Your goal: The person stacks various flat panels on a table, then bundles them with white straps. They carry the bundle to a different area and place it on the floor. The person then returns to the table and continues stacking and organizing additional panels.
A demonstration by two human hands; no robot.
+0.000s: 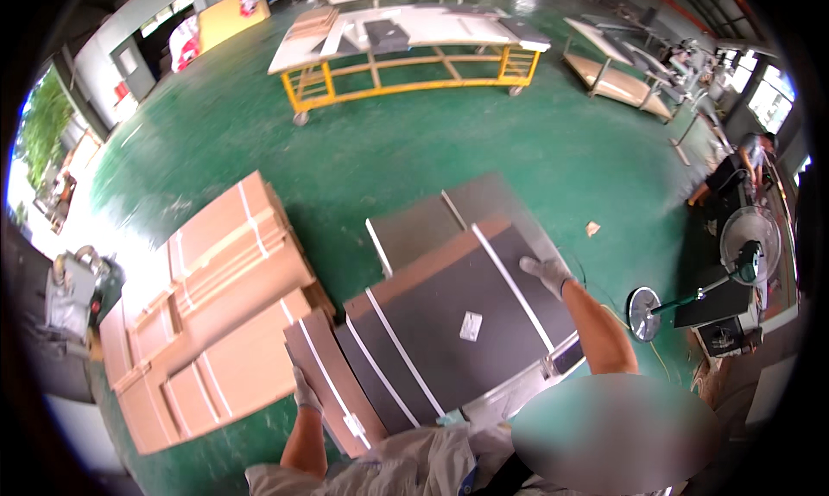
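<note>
My left hand (306, 391), in a pale glove, grips the left edge of a narrow brown panel bundle (326, 371) bound with a white strap. Its fingers are partly hidden at that edge. Right beside this bundle lies a wide stack of dark grey panels (440, 315), with several white straps and a small white label (471, 326). On the far right part of the dark stack, my gloved right hand (544, 273) rests with fingers apart. Beyond it, a greyish-brown strapped stack (419, 228) is partly covered.
Strapped brown panel stacks (220, 280) lie to the left on the green floor (207, 133). A yellow-framed wheeled table (406, 73) stands at the back. To the right are a standing fan (749, 246), its round base (644, 313), a cable and another person (749, 164).
</note>
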